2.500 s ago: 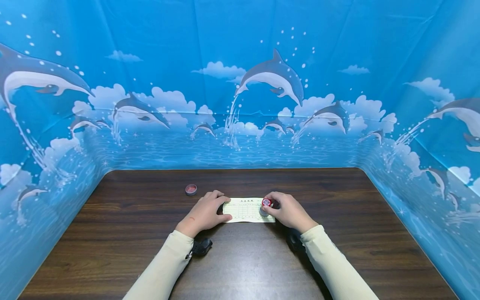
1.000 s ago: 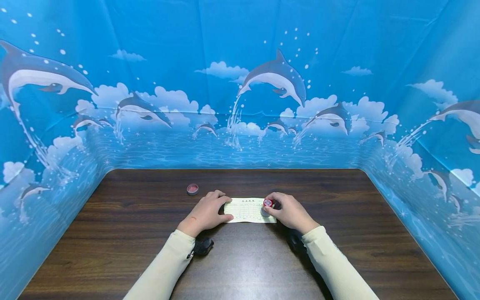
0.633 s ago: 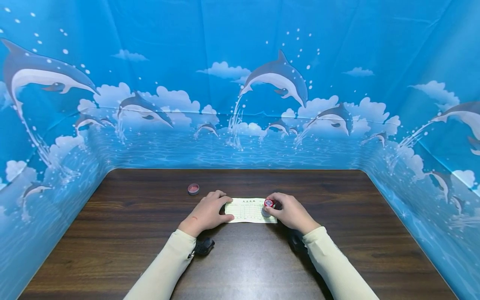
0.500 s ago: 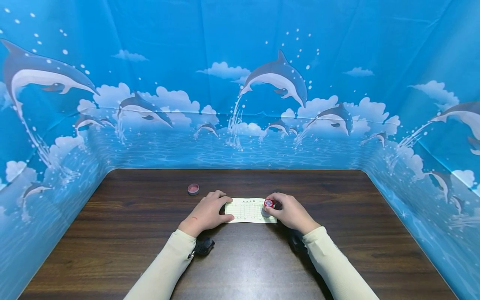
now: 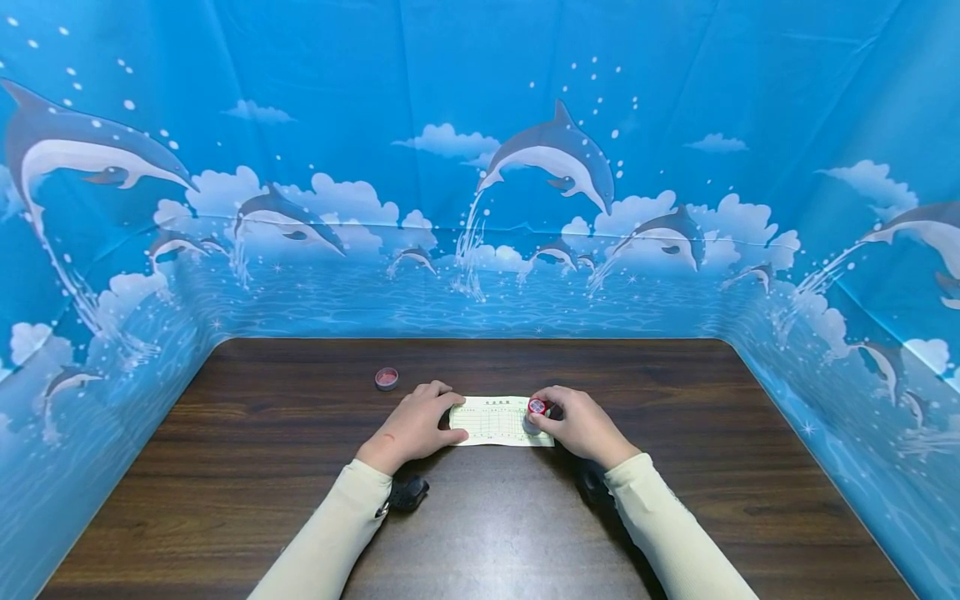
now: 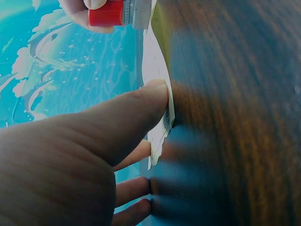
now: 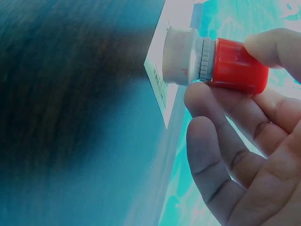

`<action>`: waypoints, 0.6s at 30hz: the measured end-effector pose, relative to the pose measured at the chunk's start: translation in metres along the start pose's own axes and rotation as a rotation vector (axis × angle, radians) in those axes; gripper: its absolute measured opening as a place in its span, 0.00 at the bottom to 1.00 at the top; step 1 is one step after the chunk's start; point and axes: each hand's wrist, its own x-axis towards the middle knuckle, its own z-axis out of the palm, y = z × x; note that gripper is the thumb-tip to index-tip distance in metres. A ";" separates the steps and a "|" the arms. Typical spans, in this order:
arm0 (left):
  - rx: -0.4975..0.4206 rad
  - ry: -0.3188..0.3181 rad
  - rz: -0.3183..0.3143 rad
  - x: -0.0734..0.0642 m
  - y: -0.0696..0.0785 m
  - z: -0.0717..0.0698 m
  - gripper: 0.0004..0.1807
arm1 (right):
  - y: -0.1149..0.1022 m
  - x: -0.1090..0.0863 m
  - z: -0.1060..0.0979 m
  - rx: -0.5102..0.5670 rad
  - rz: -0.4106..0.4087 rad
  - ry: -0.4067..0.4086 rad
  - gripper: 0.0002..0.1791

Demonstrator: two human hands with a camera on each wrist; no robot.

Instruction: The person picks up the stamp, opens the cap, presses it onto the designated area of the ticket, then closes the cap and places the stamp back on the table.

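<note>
Slip (image 5: 489,421), one, on worktop (image 5: 480,525): left hand (image 5: 412,427), grip wide, presses its end (to steady it, I'd guess). Red-topped stamp (image 7: 207,59), one, upright on it: pinched by right hand (image 5: 587,427), presumably for control.

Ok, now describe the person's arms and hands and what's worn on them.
The left sleeve and right sleeve are plain cream, ending near the wrists. A small black device sits under each wrist, one left, one right. The left hand, with a thin mark near its wrist, and right hand show no gloves or rings.
</note>
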 end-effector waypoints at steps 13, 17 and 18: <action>-0.012 -0.004 -0.008 0.000 -0.001 0.001 0.31 | 0.001 0.000 0.001 0.010 -0.007 0.002 0.06; -0.019 -0.007 -0.008 -0.001 0.000 -0.001 0.31 | 0.001 0.000 0.000 0.014 -0.012 0.005 0.05; -0.018 -0.007 -0.008 -0.001 0.000 -0.001 0.31 | 0.000 0.000 0.000 0.016 -0.012 0.006 0.05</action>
